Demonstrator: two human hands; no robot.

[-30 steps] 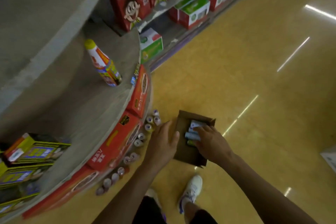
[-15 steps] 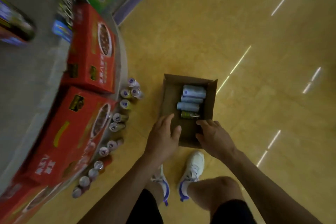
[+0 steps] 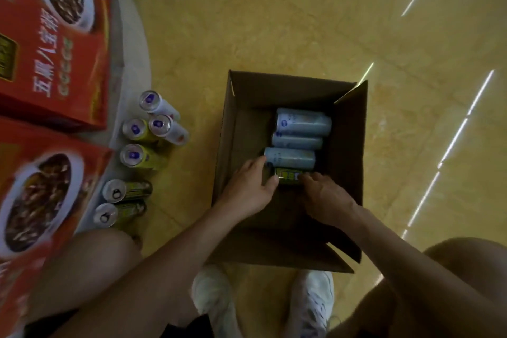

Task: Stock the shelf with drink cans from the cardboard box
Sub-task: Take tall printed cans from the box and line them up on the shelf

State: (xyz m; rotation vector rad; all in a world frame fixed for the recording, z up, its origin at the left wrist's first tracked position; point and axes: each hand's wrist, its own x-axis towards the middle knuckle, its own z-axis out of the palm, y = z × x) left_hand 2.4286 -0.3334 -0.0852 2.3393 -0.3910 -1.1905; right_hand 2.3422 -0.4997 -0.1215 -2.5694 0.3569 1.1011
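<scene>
now, box: an open brown cardboard box [image 3: 288, 90] stands on the glossy yellow floor [image 3: 274, 22] in the middle of the view, flaps up, just far of the person's two white shoes [image 3: 214, 293].
cans in the box: three pale blue drink cans [image 3: 301, 122] lie on their sides, side by side in a row running far to near along the right half of the box bottom. one yellow-green drink can [image 3: 288, 175] lies on its side just near of them, against the nearest pale one.
left hand: the left hand [image 3: 247, 192] reaches into the box from the near side. its thumb and fingers are curled round the left end of the yellow-green drink can, and the fingertips also touch the nearest pale blue can.
right hand: the right hand [image 3: 329, 196] is in the box at that can's right end, its fingers bent with the tips on it. whether they grip or only touch, i cannot tell.
cans by the shelf: six slim upright cans [image 3: 134, 155] stand on the floor left of the box, in a loose line along the curved edge of the grey round shelf [image 3: 131, 63]. two pale ones are farthest, then two yellow, then two darker yellow-green ones nearest.
shelf: at the left, it carries two red cardboard cartons [image 3: 55, 49] printed with bowls of food, one far, one near.
body: bare knees [image 3: 104, 252] show at near left and near right.
</scene>
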